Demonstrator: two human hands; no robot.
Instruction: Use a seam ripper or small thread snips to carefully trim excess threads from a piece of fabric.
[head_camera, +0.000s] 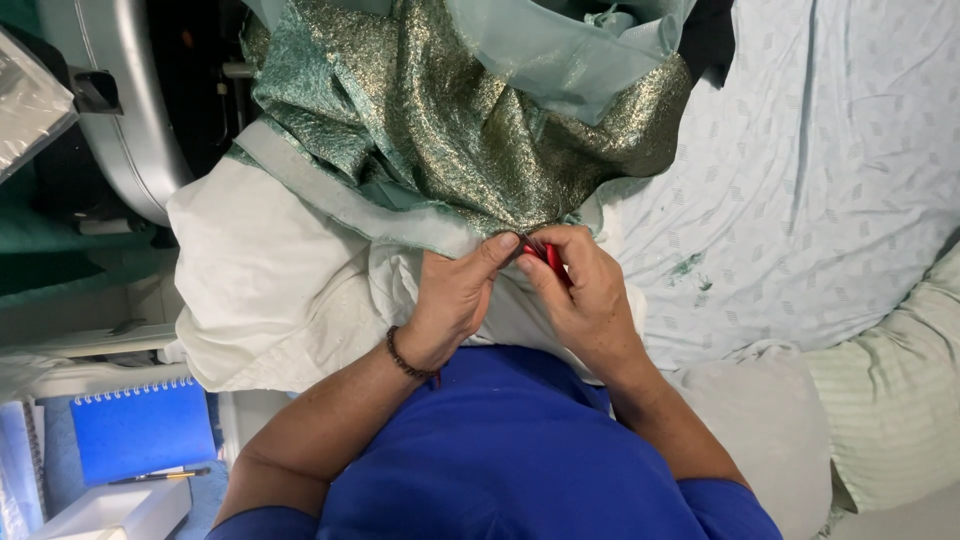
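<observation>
A shimmering green and gold fabric (470, 120) with a pale green lining (560, 50) lies bunched over a white cloth (270, 280). My left hand (455, 300), with a dark bead bracelet on the wrist, pinches the lower edge of the green fabric between thumb and fingers. My right hand (580, 290) is closed around a small red tool (553, 262) right at that same edge; its tip is hidden by my fingers. Both hands touch each other at the fabric's hem.
A pale patterned sheet (800, 180) with small green thread scraps (690, 270) spreads to the right. A striped light green pillow (890, 400) lies at lower right. A grey suitcase (120, 100) stands upper left. A blue spiral notebook (140, 430) and pen (160, 476) lie lower left.
</observation>
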